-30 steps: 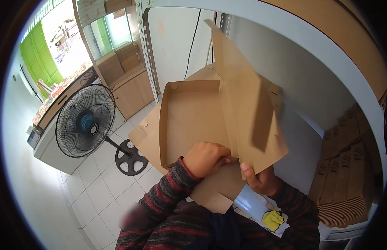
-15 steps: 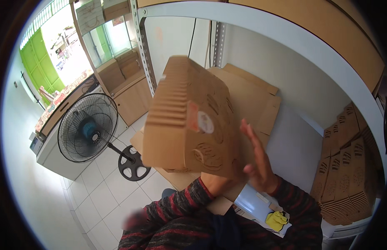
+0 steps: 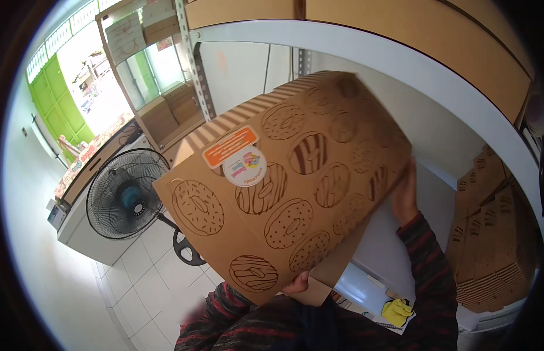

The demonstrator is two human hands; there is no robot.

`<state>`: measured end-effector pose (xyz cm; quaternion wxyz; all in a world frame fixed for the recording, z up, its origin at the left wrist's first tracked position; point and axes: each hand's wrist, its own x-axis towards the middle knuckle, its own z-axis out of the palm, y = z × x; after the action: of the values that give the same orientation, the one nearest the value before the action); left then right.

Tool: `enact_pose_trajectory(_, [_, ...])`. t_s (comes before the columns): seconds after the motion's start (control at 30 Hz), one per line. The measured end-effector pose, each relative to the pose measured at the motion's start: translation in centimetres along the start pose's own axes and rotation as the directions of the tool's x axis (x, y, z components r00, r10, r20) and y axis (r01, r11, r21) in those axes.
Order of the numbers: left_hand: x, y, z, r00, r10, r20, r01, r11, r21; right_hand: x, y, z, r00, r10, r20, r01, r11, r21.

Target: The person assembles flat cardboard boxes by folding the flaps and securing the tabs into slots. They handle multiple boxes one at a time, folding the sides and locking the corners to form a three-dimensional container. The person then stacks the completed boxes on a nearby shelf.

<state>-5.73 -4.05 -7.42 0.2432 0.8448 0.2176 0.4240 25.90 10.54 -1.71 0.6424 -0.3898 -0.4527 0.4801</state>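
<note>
A large brown cardboard donut box (image 3: 289,222), printed with donut drawings, is held up tilted before me. An orange label and a round white sticker (image 3: 245,166) are on its top face; stripes run along its far side. My left hand (image 3: 297,284) grips the box's near edge, thumb on top and fingers hidden beneath. Against the box's right end lies my right hand (image 3: 405,196), closed around that edge with its fingertips partly hidden.
Stacked brown boxes (image 3: 497,245) stand on the right. A metal shelf frame (image 3: 365,35) arches overhead. To the left are a black fan (image 3: 128,193) and a wooden cabinet with glass (image 3: 160,76). A yellow cloth (image 3: 397,312) lies near my right forearm.
The box has turned so its donut-printed face shows broadly, reaching farther right. My right hand, apart from the box before, is now on its right end. My left thumb has come into sight.
</note>
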Motion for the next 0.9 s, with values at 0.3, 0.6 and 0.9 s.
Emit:
enact_pose_trajectory(0.3, [-1.7, -4.2, -1.0, 0.97, 0.1, -0.221, -0.055, 0.978, 0.201, 2.1, -0.7, -9.4, 0.97, -0.196, 0.142, 0.153, 0.952, 0.265])
enact_pose_trajectory(0.6, [1.2, -4.8, -4.6, 0.882, -0.101, -0.459, 0.142, 0.988, 0.056, 0.6, -1.0, -9.4, 0.91, -0.354, 0.215, 0.392, 0.902, -0.178])
enact_pose_trajectory(0.9, [7.9, -7.9, -6.6, 0.687, -0.195, -0.7, 0.381, 0.917, 0.119, -5.9, -2.8, -3.3, 0.839, -0.241, 0.488, 0.423, 0.853, -0.306])
